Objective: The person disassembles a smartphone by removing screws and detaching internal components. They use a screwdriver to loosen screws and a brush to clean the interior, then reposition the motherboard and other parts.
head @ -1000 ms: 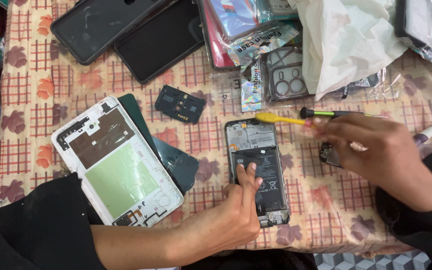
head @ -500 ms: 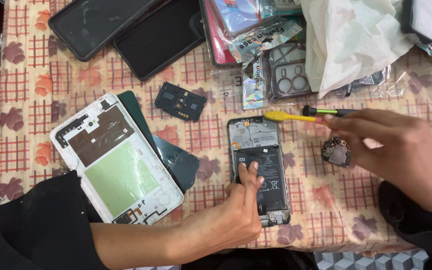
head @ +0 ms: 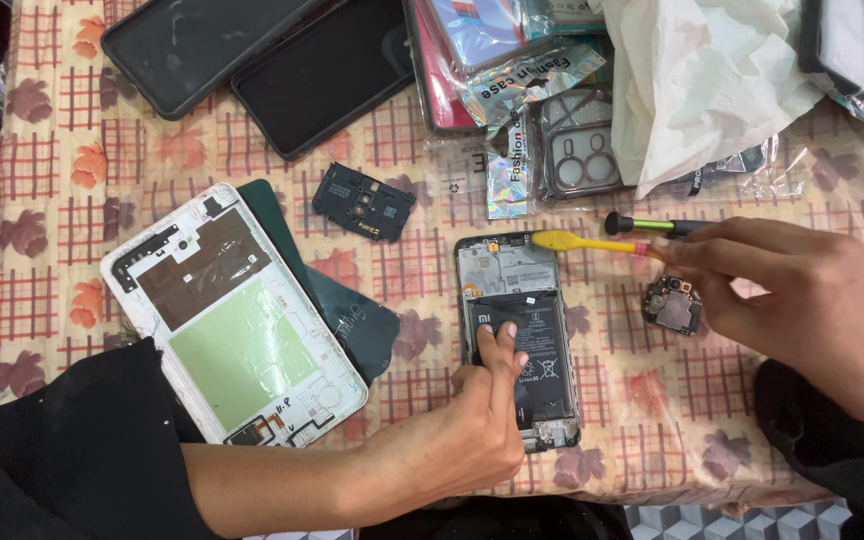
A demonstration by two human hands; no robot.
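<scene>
Yellow plastic pry tool in the right hand, fingers pinched shut around its handle end, tip hovering over the top edge of the opened phone sitting mid-table. Left hand is mostly flat, fingertips pressing down on the black battery to pin the phone, not gripping anything. Risk as I see it: if that tip slides under the battery and levers hard, it could bend or puncture the cell, or nick a flex cable nearby. A small loose camera module lies just beside the right hand and could get knocked off. I think a green-and-black screwdriver lies just behind the pry tool, hard to tell. Checked floral tablecloth is cluttered: white tablet frame on the left, dark screens far left, packaged cases far side.
</scene>
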